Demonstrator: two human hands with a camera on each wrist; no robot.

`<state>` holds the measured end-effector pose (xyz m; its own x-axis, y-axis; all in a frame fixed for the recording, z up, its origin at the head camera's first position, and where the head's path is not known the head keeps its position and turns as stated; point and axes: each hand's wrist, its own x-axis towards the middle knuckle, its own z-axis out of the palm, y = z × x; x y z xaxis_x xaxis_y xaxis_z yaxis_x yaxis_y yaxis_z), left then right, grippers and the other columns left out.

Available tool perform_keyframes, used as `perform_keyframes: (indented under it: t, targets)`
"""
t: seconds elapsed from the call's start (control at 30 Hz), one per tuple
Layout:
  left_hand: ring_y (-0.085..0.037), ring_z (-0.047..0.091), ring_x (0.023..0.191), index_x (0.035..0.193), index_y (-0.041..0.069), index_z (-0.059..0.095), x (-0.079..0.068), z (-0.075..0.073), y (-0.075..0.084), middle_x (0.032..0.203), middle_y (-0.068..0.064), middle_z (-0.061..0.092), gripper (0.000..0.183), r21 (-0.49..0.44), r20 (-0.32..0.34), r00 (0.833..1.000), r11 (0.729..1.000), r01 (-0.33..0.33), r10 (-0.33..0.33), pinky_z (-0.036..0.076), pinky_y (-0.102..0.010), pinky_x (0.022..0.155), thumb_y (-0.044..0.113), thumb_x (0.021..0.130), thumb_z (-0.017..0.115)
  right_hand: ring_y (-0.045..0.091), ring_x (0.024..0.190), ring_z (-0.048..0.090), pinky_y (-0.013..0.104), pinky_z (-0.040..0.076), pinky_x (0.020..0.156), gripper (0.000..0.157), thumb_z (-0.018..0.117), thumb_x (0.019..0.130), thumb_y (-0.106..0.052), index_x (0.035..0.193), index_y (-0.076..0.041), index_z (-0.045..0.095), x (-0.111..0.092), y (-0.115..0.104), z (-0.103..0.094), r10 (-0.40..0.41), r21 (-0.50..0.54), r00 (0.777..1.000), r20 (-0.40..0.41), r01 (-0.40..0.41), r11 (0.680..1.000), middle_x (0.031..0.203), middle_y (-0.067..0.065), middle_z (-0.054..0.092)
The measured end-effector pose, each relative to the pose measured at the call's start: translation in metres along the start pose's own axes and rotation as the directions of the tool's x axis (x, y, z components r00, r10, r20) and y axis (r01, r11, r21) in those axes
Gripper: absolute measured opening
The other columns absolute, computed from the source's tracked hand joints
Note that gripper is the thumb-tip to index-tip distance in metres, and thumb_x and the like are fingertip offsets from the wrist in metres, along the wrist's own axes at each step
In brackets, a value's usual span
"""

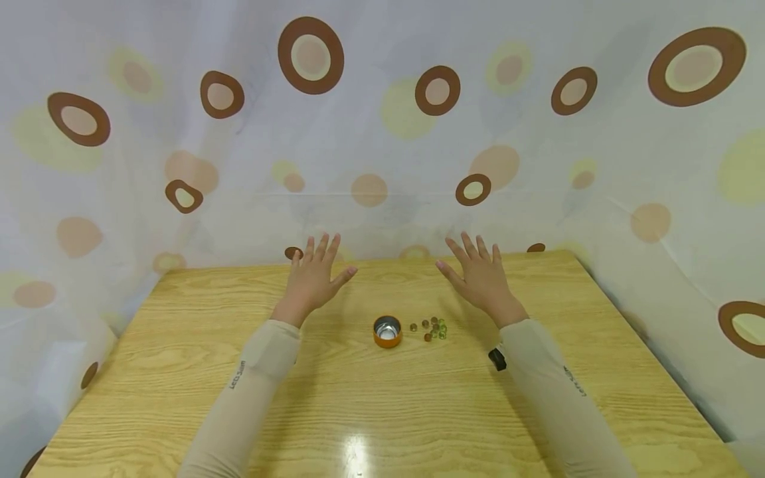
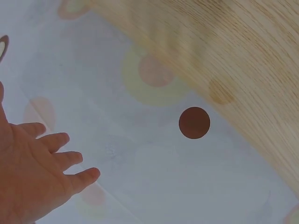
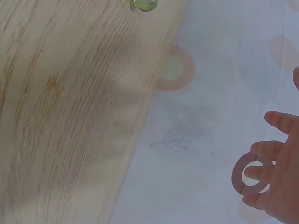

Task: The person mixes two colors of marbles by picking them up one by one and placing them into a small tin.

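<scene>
Cup [image 1: 387,342] and marbles [image 1: 435,332] are sitting untouched

Working from the left, good handling is probably calling for the left hand [image 1: 313,279] to come down gently and steady the cup at its outer wall, leaving the mouth unblocked. The orange cup is standing upright on the wooden table [image 1: 382,398], its silvery inside facing up. Just to its right the small amber and green marbles are lying in a loose cluster, one resting nearer the cup than the others. Being round and smooth, they are likely to roll when nudged, so a slow fingertip pinch from above, one at a time, is looking safest for the right hand [image 1: 481,282]

As for pose, the left hand is hovering beyond the cup and to its left, fingers spreading forward, thumb angling inward, holding nothing. The right hand is mirroring it beyond the marbles and to their right, its fingers fanning out fully, also gripping nothing. Both pale sleeves [image 1: 239,411] are slanting inward toward the wrists
</scene>
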<state>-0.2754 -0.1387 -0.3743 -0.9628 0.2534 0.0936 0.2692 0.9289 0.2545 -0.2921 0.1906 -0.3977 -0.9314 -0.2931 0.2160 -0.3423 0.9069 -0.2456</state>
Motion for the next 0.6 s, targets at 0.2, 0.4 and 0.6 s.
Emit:
perform_keyframes:
  t: [0.2,0.4,0.6]
  targets:
    - [-0.036,0.002,0.146,0.157,0.018,0.004,0.0006,0.0028,0.0004,0.161,-0.011,0.008,0.080,0.019,0.004,1.000,1.000,-0.013,0.013,0.001,-0.057,0.113,0.063,0.097,0.033,0.045,0.143,0.010,0.064,0.001,0.110,0.070,0.035,0.099,-0.058,0.154,-0.014,0.025,-0.0014,-0.0037,0.0001,0.005,-0.009,1.000,-0.015,-0.005,1.000,0.157,0.021,0.016]
    - [-0.035,0.003,0.146,0.156,0.018,0.007,-0.0013,0.0004,0.0057,0.160,-0.011,0.008,0.078,0.011,0.011,1.000,1.000,-0.017,0.016,0.002,-0.057,0.113,0.061,0.097,0.034,0.044,0.143,0.014,0.062,0.002,0.111,0.067,0.037,0.100,-0.054,0.154,-0.014,0.026,-0.0023,-0.0069,0.0001,0.009,-0.011,1.000,-0.012,-0.009,1.000,0.156,0.021,0.020]
    - [-0.036,0.007,0.146,0.156,0.018,0.011,-0.0046,-0.0015,0.0085,0.160,-0.011,0.011,0.076,0.002,0.000,1.000,1.000,-0.020,0.020,0.006,-0.056,0.114,0.060,0.098,0.035,0.043,0.141,0.021,0.061,0.005,0.111,0.067,0.036,0.101,-0.054,0.152,-0.012,0.029,-0.0037,-0.0088,-0.0006,0.000,-0.003,1.000,-0.015,-0.001,1.000,0.154,0.021,0.026]
